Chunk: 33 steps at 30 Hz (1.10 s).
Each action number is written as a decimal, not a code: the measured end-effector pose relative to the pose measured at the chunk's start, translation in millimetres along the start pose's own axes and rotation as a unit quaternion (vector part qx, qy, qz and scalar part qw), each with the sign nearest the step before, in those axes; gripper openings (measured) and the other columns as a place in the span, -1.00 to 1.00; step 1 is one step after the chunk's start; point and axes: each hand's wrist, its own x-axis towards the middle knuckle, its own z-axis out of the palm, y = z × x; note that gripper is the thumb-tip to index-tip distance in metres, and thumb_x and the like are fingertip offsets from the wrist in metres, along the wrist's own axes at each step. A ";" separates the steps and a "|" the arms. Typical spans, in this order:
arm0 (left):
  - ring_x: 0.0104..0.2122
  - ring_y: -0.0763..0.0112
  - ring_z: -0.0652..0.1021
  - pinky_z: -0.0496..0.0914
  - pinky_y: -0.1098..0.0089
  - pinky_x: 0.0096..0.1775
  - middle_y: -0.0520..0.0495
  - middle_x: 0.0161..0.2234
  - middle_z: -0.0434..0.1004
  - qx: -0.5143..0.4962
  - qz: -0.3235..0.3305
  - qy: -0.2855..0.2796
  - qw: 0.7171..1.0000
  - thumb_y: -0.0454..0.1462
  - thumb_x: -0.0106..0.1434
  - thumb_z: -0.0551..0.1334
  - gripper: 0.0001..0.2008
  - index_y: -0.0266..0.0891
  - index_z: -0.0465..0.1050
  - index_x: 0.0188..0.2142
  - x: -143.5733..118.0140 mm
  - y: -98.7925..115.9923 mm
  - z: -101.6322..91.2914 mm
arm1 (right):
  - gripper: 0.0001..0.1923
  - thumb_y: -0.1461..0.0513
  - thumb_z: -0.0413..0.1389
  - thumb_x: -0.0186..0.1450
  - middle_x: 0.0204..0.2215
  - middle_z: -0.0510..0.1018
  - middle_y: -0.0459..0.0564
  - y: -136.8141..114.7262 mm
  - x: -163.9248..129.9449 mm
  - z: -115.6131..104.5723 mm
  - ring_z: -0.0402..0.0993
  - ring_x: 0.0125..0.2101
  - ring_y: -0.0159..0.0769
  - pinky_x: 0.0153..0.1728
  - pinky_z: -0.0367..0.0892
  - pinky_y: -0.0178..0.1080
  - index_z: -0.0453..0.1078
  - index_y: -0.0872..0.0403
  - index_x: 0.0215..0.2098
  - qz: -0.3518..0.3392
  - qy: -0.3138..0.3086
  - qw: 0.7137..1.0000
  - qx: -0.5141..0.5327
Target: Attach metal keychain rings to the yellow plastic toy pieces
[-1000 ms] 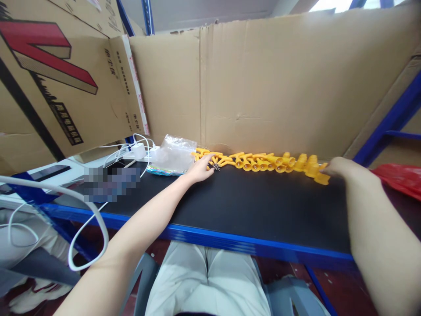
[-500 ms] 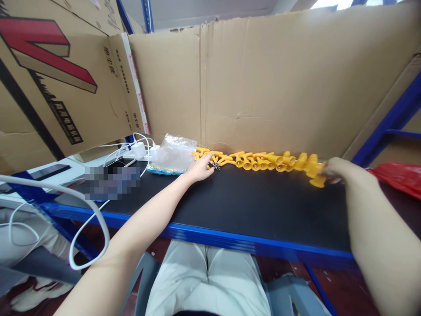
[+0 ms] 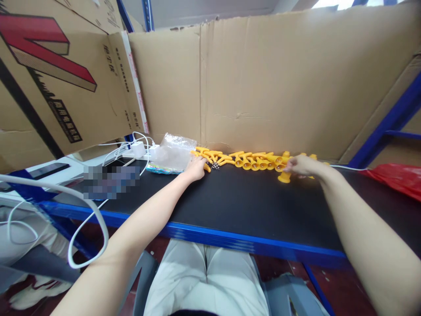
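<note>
At the back of the black tabletop, my left hand has its fingers closed on a yellow forked piece, whose end sticks out past the fingertips. A small heap of shiny metal bits lies just right of it. More yellow forked pieces rest behind, along the cardboard. My right hand pinches a yellow flared base piece, held low in front of the row. Several yellow cup-like pieces lie with their hollow ends facing me. The right hand hides part of the row.
A clear plastic bag lies left of the pieces, near white chargers and cables. A red plastic bag is at the right. Cardboard walls the back; a blue rail edges the front. A white cable loops at left.
My right hand has moved left along the row with the yellow flared base piece. The left hand has shifted slightly left, and a yellow forked piece now shows at its fingertips.
</note>
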 end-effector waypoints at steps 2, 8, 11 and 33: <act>0.09 -0.01 0.31 0.25 0.00 0.04 -0.28 0.03 0.36 0.055 -0.025 -0.034 0.998 -0.47 0.08 0.09 -0.59 -0.26 0.38 -0.06 -1.4 -1.1 -0.4 | -0.75 0.28 0.05 0.26 -0.67 0.36 -0.01 -7.4 -3.6 1.9 0.24 -0.66 -0.45 -0.50 0.21 -0.27 0.22 0.13 -0.58 -0.014 -0.002 1.000 0.007; 0.03 -0.03 0.38 0.24 -0.07 -0.02 -0.23 -0.04 0.46 0.112 -0.060 -0.062 0.990 -0.43 0.12 0.08 -0.60 -0.15 0.38 -0.05 -1.0 0.0 -3.0 | -0.82 0.24 0.10 0.23 -0.62 0.41 -0.03 -18.8 -7.5 9.1 0.35 -0.56 -0.39 -0.43 0.22 -0.29 0.29 0.13 -0.52 -0.051 0.017 0.999 -0.005; -0.01 -0.03 0.41 0.21 -0.09 -0.03 -0.21 -0.11 0.50 0.106 -0.050 -0.041 0.992 -0.43 0.12 0.08 -0.62 -0.14 0.42 -0.09 0.5 -1.2 -2.5 | -0.82 0.19 0.12 0.20 -0.61 0.43 -0.07 -18.8 -2.8 15.2 0.36 -0.59 -0.38 -0.44 0.24 -0.29 0.28 0.09 -0.50 -0.085 0.026 0.996 -0.012; -0.38 0.53 0.48 0.41 0.43 -0.25 0.01 -0.34 0.46 -0.376 -0.143 0.182 0.897 -0.39 0.15 0.23 -0.45 -0.21 0.11 0.11 16.6 14.1 -6.9 | -0.85 0.14 0.08 0.20 -0.49 0.49 -0.06 -25.4 -2.8 19.8 0.38 -0.55 -0.38 -0.49 0.24 -0.32 0.28 0.06 -0.38 -0.143 0.086 0.985 -0.042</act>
